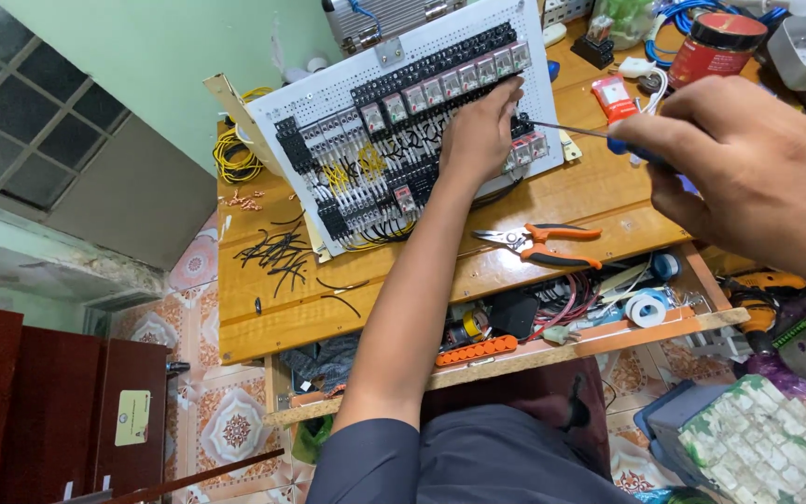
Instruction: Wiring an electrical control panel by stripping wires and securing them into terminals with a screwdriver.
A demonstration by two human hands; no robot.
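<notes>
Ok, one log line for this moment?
left hand: on white perforated relay panel | right hand: holds blue-handled screwdriver, tip at panel | orange-handled pliers: on wooden table

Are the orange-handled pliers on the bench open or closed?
Open. The orange-handled pliers lie flat on the wooden bench, handles spread apart and jaws slightly parted, with neither hand touching them.

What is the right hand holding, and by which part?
The right hand holds a screwdriver by its blue handle, fingers wrapped around it, the thin metal shaft pointing at the white relay board. The left hand rests on the board.
</notes>
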